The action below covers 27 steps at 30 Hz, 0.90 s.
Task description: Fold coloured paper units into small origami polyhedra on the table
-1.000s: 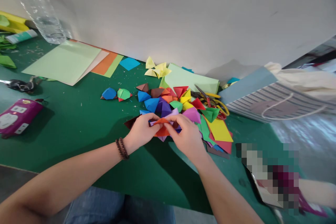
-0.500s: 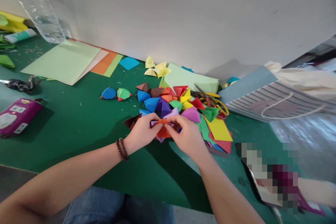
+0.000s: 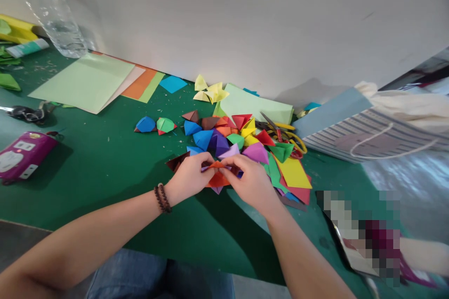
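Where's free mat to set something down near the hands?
Largest free patch: green mat between the purple box and the left hand, below the pale green sheets. Another lies right of the right hand, below the striped bag. Crowded: the folded paper pile under the hands, holding an orange folded piece, running to the yellow-handled scissors.

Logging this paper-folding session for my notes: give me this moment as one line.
left hand: holds folded orange paper | right hand: holds same paper | nearby: pile of folded paper pieces, scissors
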Available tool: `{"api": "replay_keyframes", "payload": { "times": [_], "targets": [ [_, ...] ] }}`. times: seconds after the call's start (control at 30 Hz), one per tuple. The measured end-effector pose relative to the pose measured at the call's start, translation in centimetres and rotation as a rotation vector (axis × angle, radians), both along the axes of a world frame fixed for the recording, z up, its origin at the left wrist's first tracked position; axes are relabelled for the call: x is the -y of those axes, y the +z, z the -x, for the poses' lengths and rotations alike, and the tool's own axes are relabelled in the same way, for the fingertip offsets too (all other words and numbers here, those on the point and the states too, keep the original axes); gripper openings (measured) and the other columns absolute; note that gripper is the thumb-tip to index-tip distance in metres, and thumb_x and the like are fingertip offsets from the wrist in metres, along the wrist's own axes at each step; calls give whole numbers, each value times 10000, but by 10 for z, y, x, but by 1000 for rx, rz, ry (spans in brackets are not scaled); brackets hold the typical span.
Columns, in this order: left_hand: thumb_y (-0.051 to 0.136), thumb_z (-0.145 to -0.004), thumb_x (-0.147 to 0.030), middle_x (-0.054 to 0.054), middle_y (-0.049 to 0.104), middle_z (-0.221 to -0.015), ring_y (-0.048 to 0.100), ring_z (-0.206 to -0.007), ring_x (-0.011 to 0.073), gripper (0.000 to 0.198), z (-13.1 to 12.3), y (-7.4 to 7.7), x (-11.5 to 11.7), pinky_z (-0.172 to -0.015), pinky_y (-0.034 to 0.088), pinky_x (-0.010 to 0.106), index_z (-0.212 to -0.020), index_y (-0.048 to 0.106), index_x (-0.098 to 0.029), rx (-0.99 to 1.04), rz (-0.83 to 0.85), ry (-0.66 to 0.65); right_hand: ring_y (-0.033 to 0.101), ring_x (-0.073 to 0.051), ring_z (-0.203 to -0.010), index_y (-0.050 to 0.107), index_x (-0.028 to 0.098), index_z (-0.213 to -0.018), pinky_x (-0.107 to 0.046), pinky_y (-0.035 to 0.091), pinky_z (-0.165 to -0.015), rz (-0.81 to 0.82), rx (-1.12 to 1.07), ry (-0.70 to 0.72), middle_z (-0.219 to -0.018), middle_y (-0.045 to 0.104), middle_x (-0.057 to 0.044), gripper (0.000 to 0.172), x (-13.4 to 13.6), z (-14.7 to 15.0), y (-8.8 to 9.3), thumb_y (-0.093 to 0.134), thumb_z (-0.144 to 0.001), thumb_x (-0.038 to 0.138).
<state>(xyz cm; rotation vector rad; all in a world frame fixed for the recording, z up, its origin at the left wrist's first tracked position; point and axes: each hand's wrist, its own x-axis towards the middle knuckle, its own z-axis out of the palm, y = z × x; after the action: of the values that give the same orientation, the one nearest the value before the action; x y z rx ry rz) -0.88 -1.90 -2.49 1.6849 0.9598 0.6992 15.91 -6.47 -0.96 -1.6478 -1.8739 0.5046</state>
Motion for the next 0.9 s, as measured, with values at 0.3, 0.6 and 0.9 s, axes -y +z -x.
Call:
{"api": "replay_keyframes", "payload": {
  "times": [0.3, 0.6, 0.9],
  "targets": [
    [515, -831, -196, -30, 509, -653, 456, -624, 115, 167, -1, 6, 1, -583, 354, 233, -671, 469, -182, -6, -50, 97, 652, -175, -621, 692, 190, -830, -295, 535, -578, 17, -105, -116, -746, 718, -39, 158, -1, 1, 4, 604, -817, 321],
    [503, -843, -249, -31, 519, -613, 466, -561, 114, 157, -1, 2, 1, -514, 323, 232, -703, 531, -185, -65, -14, 23, 675, -184, -660, 699, 214, -835, -284, 519, -575, -22, 4, -30, -772, 734, -32, 136, 1, 1, 3, 574, -840, 266],
    [502, -834, -226, -28, 517, -640, 479, -611, 118, 156, 0, 4, 0, -554, 359, 225, -684, 506, -183, 19, -4, 60, 669, -218, -832, 711, 213, -890, -353, 529, -752, -171, 44, 44, -896, 741, -61, 206, 0, 2, 2, 523, -899, 298]
  ]
}}
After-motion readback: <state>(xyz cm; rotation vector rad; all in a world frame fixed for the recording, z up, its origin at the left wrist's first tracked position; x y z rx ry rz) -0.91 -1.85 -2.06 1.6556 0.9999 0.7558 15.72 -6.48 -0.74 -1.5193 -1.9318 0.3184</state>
